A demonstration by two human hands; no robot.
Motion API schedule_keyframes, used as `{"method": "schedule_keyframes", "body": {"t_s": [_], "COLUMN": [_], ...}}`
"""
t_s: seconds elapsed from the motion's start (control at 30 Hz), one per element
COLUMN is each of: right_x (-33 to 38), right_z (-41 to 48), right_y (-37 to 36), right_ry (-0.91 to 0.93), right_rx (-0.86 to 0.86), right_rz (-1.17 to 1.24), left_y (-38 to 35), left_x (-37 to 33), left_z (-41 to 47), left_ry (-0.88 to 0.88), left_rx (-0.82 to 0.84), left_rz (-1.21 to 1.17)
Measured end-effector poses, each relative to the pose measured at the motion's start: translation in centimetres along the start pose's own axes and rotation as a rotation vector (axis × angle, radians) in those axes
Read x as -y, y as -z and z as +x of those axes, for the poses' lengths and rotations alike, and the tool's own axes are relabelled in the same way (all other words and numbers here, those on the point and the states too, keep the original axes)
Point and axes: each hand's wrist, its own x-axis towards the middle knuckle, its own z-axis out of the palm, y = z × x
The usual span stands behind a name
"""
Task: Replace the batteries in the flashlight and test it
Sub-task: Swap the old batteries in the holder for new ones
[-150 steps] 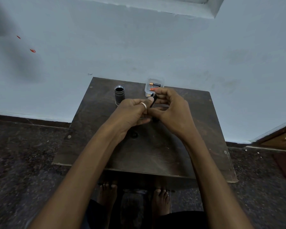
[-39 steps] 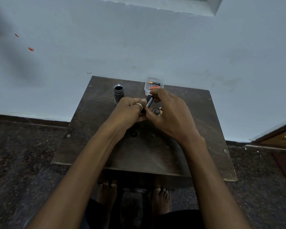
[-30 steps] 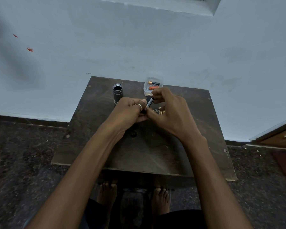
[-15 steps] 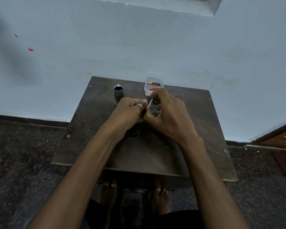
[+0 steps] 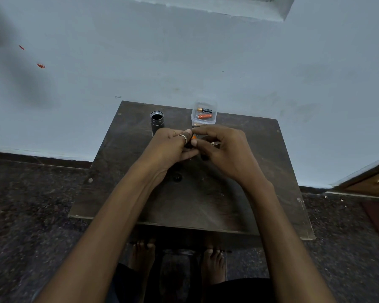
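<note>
You are gripping dark battery holder (image 5: 188,145) in left hand (image 5: 169,147). Right hand (image 5: 223,149) is pinching orange-tipped battery (image 5: 193,138) at holder's far end. Battery axis is running near-to-far, right hand nearer. Open black metal flashlight tube (image 5: 157,122) is standing upright, far left on dark wooden table (image 5: 260,149).

A dark, worn wooden table (image 5: 239,204) with a dull grain carries a matt black metal flashlight body (image 5: 157,123) with a shiny threaded rim and a clear glossy plastic box (image 5: 204,121), beside a matt painted wall (image 5: 184,57).
</note>
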Motion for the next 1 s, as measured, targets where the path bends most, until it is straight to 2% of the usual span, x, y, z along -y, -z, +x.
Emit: {"method": "schedule_keyframes", "body": {"t_s": [0.13,0.17,0.3,0.37,0.43,0.5,0.6,0.67,0.77,1.0], "right_x": [0.3,0.5,0.6,0.2,-0.5,-1.6,-2.9,-2.7,-2.3,-2.3], "right_z": [0.2,0.3,0.6,0.6,0.6,0.4,0.0,-0.5,-0.7,-0.2], "right_y": [0.0,0.0,0.9,1.4,1.6,1.6,1.5,1.3,0.9,0.4], "right_ry": [-0.109,-0.188,-0.537,-0.649,-0.725,-0.749,-0.679,-0.641,-0.643,-0.557], "right_rx": [-0.100,-0.151,-0.283,-0.322,-0.341,-0.321,-0.214,-0.128,-0.064,-0.013], "right_rz": [0.075,0.170,0.793,0.964,0.992,0.776,0.038,-0.308,-0.458,-0.405], "left_y": [-0.1,-0.2,-0.4,-0.2,-0.1,-0.2,-0.4,-0.5,-0.4,-0.4], "left_x": [-0.1,-0.1,-0.3,-0.4,-0.6,-0.8,-0.9,-1.0,-1.1,-1.1], "left_z": [-0.1,-0.2,-0.3,-0.4,-0.5,-0.6,-0.7,-0.8,-0.9,-0.9], "left_ry": [0.014,0.022,0.050,0.054,0.057,0.065,0.063,0.061,0.066,0.068], "left_rx": [-0.008,-0.008,0.006,0.000,-0.006,-0.015,-0.022,-0.021,-0.028,-0.027], "left_rz": [-0.018,-0.017,-0.050,-0.061,-0.068,-0.070,-0.056,-0.047,-0.040,-0.049]}}
